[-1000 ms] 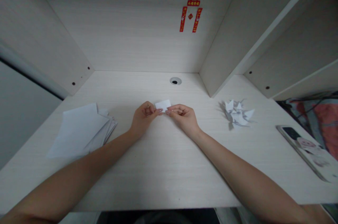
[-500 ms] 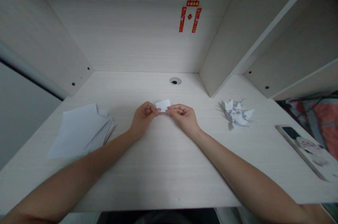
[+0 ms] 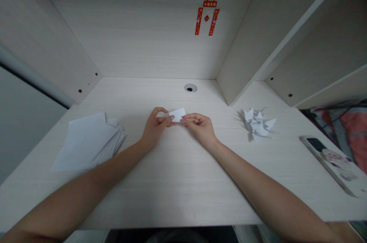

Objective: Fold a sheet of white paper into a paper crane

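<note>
A small folded piece of white paper [image 3: 178,114] is held between my two hands near the middle of the desk. My left hand [image 3: 157,123] pinches its left edge between thumb and fingers, the index finger arched above. At the right lower corner, my right hand [image 3: 199,123] grips the paper with thumb and fingertips. The fingertips beneath the paper are partly hidden.
A stack of white paper sheets [image 3: 86,140] lies at the left. Folded white paper pieces [image 3: 258,122] sit in a heap at the right. Nearer the right edge is a phone in a patterned case [image 3: 332,162]. A cable hole [image 3: 190,88] and a vertical panel [image 3: 243,44] stand behind.
My left index finger has lifted and arched away from the paper, and the left thumb has shifted slightly onto it. My right hand stays in place.
</note>
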{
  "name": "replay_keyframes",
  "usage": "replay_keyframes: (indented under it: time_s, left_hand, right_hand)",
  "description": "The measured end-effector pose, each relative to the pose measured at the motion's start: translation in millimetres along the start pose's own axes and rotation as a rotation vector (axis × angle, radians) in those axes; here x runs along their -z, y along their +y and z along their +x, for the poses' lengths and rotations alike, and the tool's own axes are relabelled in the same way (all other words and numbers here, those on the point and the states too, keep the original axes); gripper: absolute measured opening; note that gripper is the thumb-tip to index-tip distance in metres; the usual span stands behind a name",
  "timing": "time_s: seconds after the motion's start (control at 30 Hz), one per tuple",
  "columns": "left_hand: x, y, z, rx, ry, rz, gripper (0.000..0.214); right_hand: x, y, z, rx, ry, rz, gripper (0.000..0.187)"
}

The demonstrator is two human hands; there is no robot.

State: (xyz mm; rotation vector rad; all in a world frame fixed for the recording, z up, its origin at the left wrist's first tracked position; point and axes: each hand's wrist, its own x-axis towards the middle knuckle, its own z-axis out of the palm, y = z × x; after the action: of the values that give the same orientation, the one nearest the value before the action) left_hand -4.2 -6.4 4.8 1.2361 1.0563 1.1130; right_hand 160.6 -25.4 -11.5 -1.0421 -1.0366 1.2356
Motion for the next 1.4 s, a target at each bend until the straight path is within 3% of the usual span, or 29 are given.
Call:
replay_keyframes:
  time_s: [0.73, 1.4]
  left_hand:
    - [1.9, 1.0, -2.8, -0.008, -0.148, -0.067, 0.045]
    - [0.4, 3.1, -5.2, 0.007, -0.112, 0.006, 0.049]
  right_hand:
    - [5.1, 4.7, 5.4, -0.009, 0.03, 0.064, 0.023]
    - [1.7, 2.0, 2.7, 0.026, 0.044, 0.005, 0.025]
